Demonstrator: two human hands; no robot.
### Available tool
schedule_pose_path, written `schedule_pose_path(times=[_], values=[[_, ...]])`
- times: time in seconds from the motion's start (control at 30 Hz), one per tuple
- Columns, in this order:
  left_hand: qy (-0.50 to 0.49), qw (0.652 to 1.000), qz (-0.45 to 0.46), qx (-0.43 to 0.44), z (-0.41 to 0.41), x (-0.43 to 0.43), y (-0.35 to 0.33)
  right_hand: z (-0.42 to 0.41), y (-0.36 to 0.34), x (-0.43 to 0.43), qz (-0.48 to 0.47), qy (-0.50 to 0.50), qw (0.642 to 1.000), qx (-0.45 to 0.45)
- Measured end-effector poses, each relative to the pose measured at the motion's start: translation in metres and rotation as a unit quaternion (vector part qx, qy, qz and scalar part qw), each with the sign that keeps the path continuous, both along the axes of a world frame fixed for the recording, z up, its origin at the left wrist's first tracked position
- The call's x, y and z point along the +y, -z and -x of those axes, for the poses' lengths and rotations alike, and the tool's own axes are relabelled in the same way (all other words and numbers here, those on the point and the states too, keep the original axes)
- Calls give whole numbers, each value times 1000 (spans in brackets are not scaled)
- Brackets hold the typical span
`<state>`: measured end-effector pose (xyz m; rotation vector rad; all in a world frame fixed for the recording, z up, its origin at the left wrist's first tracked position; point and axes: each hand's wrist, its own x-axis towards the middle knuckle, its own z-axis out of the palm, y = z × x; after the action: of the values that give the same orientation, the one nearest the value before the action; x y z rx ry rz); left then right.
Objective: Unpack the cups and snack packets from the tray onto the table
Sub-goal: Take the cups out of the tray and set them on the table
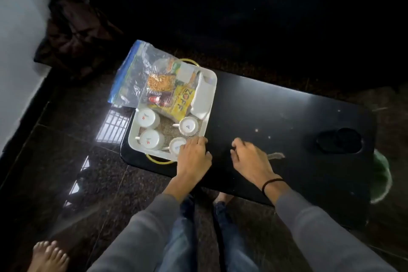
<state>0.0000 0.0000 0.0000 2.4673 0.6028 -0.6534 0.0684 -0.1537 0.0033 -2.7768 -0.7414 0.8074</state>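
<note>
A white tray point(133, 139) with yellow handles sits on the left end of the black table point(276, 112). Several white cups stand upside down in its near half; one cup point(176, 146) is at the near right corner, another cup point(188, 126) just behind it. Snack packets lie in the far half: a yellow packet point(182, 101), a clear packet of fried mix point(157, 86) and a large clear bag point(134, 73) hanging over the tray's far left edge. My left hand point(194, 159) rests on the tray's near right corner, fingers by the nearest cup. My right hand point(249, 159) hovers over the bare table, fingers loosely curled.
A white folded napkin or dish point(202, 97) lies along the tray's right side. Dark round coasters point(340, 140) sit at the table's right end. A dark bag point(72, 35) rests on the floor by the wall. Another person's bare foot point(49, 256) is at bottom left.
</note>
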Motion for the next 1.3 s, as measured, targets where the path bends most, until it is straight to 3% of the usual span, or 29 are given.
schedule_pose_path(times=[0.27, 0.6, 0.8, 0.87, 0.97, 1.1, 1.17, 1.3], values=[[5, 989, -140, -52, -16, 43, 52, -3, 40, 48, -47, 44, 997, 50], [81, 980, -183, -24, -36, 67, 96, 1, 76, 67, -96, 119, 985, 73], [119, 973, -182, -84, -31, 72, 87, 5, 80, 56, -161, 186, 965, 86], [98, 978, -137, -124, -30, 71, 76, 4, 76, 52, -222, 232, 941, 110], [19, 984, 19, -179, -30, 63, 59, 3, 66, 46, -355, 306, 863, 190], [-63, 970, 218, -87, -35, 46, 49, -2, 53, 25, -447, 333, 777, 291], [-82, 949, 302, -29, -38, 30, 52, -3, 50, 7, -455, 338, 764, 309], [-140, 903, 405, 41, -35, -3, 68, 2, 55, -29, -399, 355, 776, 337]])
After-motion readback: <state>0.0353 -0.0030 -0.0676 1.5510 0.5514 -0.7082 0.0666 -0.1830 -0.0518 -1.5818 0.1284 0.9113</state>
